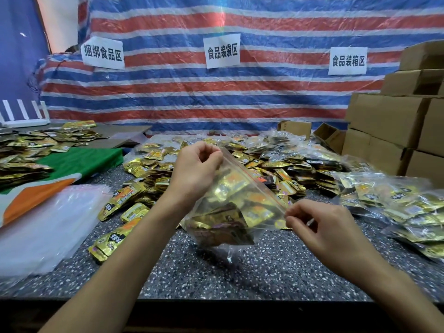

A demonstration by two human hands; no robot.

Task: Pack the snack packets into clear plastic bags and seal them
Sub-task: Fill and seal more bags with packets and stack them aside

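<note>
Lower right, the right hand [322, 229] and, at centre, the left hand [194, 169] each pinch one end of the red zip strip on the tilted clear bag [230, 207]. Upper-centre sign [222, 51] reads 食品装袋区.

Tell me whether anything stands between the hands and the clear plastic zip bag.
Nothing visible does: the left hand and right hand pinch opposite ends of the red-lined top of the clear plastic zip bag.

light: bright, even | glare: faint sheen on plastic sheet [288, 25] — soft shadows | edges: bowed, slightly soft
</note>
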